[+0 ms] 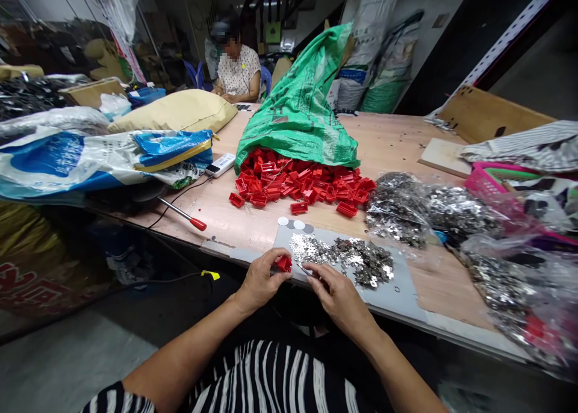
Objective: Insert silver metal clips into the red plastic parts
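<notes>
My left hand (pixel 263 279) is closed round a red plastic housing (pixel 284 263) at the table's front edge. Just to its right, my right hand (pixel 333 289) pinches a small metal piece (pixel 303 270) between thumb and fingers, a short gap away from the housing. Beyond both hands, small flat metal pieces (pixel 311 248) are spread on a grey sheet (pixel 401 292), with a darker heap of metal pieces (pixel 371 262) beside them. Farther back, many red plastic housings (pixel 298 184) spill out of a green woven sack (pixel 300 118).
Clear bags of metal parts (pixel 400 205) stand on the right, near a pink basket (pixel 487 181). To the left are a red-handled lever (pixel 197 223), a white power strip (pixel 221 165) and blue-white sacks (pixel 90 160). Another person (pixel 239 70) sits across the table.
</notes>
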Tool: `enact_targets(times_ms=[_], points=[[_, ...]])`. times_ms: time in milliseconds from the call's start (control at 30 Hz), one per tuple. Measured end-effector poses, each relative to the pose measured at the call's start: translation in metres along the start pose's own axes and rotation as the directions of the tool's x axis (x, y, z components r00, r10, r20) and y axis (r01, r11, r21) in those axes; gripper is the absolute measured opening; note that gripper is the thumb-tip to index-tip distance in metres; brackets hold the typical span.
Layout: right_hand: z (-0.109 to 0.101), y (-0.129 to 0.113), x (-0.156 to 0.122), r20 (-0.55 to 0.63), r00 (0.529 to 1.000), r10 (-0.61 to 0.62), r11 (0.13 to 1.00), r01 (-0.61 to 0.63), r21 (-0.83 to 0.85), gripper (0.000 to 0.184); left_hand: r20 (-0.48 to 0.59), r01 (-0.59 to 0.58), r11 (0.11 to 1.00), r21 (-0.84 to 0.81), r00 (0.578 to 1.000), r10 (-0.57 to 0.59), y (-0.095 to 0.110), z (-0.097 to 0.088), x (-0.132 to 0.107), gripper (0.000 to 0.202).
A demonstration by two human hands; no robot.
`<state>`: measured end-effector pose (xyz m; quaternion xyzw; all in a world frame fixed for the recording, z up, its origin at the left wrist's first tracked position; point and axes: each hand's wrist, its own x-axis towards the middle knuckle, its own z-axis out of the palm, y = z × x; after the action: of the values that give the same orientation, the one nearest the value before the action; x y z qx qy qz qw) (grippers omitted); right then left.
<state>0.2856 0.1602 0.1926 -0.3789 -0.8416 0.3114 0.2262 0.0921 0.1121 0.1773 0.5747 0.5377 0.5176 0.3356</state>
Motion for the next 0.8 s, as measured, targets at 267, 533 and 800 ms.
enact_targets(times_ms=[267,533,800], points=[[0.006,-0.001,0.004,0.028,0.999,-0.040,0.997,0.042,-0.071,0.017,0.051,0.097,0.983,-0.153,0.995,-0.090,-0.001,-0.002,0.005,0.039],[0.007,0.000,0.004,0.054,0.998,-0.040,0.995,0.045,-0.086,0.017,0.082,0.016,1.000,0.003,0.997,-0.017,-0.005,-0.003,0.007,0.038],[0.015,-0.021,0.004,0.035,0.998,0.053,0.961,-0.042,-0.272,0.019,0.097,0.055,0.998,-0.025,0.994,-0.052,-0.005,-0.003,0.008,0.034]])
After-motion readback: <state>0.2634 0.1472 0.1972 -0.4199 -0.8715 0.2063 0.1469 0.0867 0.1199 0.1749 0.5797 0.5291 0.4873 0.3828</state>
